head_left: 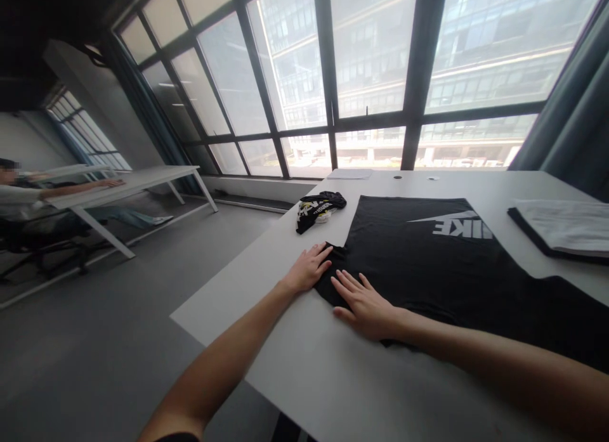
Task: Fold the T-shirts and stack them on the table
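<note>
At the far left, across grey floor, a seated person (pixel 19 201) rests an arm on another table (pixel 157 175), well apart from us. Nearer, our white tabletop (pixel 295 347) starts at its left corner, and a bare strip along its left edge leaves us open room on that side. Farther up that strip lies a crumpled dark garment (pixel 318 210), beyond our left hand (pixel 311 267) and apart from it. That hand lies palm down at the left end of a black shirt (pixel 409 258), on what looks like a sleeve, its fingers open and stretched out. Just right and slightly nearer, our right hand (pixel 364 302) lies on the cloth, fingers spread and gripping nothing that we can see. The relation that seems to matter most is that the shirt's body spreads right and far from both sets of fingers, its long axis apparently running near to far; the left hand is nearer the sleeve end, the right nearer the body. The shirt's straight far edge stops short of the tabletop's far edge, while our right arm partly hides its near edge. At the far right, a folded stack (pixel 566 226) leaves only a narrow gap beside the shirt.
</note>
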Demonstrator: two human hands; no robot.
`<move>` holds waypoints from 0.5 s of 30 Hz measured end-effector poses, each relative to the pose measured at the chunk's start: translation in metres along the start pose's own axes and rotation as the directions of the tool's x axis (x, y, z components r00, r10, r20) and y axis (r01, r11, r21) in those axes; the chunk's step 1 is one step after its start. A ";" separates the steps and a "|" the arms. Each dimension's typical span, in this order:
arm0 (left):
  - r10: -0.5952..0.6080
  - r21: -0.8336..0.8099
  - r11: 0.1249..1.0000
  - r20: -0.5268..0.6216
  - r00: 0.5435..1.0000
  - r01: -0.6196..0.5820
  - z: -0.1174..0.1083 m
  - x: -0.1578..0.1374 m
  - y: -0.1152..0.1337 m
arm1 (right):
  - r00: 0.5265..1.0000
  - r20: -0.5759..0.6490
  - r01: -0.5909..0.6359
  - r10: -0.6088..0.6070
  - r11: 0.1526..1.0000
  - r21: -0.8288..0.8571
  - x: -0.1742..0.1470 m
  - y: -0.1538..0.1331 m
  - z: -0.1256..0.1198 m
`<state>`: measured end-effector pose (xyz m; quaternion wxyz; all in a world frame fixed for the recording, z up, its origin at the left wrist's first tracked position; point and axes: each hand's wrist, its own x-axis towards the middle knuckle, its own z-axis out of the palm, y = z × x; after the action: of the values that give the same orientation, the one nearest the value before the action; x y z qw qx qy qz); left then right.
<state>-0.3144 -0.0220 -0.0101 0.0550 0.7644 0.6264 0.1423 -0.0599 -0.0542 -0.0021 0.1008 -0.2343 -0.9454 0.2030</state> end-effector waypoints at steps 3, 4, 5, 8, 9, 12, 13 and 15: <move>-0.064 0.040 0.997 -0.130 0.989 0.070 -0.006 -0.002 -0.004 | 0.998 -0.062 -0.018 0.020 0.999 0.027 -0.003 0.000 -0.009; -0.094 0.056 0.993 -0.152 0.984 0.104 -0.008 -0.003 -0.005 | 0.998 -0.066 -0.013 0.016 0.999 0.032 -0.006 0.000 -0.011; -0.129 0.072 0.987 -0.160 0.979 0.142 -0.009 -0.004 -0.007 | 0.998 -0.057 -0.006 0.008 0.999 0.037 -0.009 0.001 -0.012; -0.225 0.118 0.963 -0.146 0.963 0.242 -0.012 -0.009 -0.012 | 1.000 -0.017 0.018 -0.017 0.999 0.048 -0.017 0.002 -0.010; -0.254 0.127 0.954 -0.138 0.957 0.271 -0.013 -0.012 -0.013 | 1.000 -0.011 0.021 -0.021 0.999 0.048 -0.019 0.003 -0.009; -0.352 0.125 0.922 -0.123 0.928 0.366 -0.019 -0.018 -0.016 | 1.000 -0.016 0.019 -0.018 0.999 0.050 -0.022 0.004 -0.005; -0.385 0.112 0.911 -0.116 0.916 0.397 -0.021 -0.020 -0.017 | 1.000 -0.018 0.019 -0.018 0.998 0.054 -0.022 0.004 -0.005; -0.447 0.059 0.889 -0.102 0.889 0.454 -0.025 -0.023 -0.021 | 0.999 -0.024 0.022 -0.021 0.998 0.064 -0.022 0.004 -0.004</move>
<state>-0.3451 -0.0423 0.0050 0.0285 0.5930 0.7937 0.1325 -0.0380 -0.0599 -0.0023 0.1214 -0.2231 -0.9396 0.2295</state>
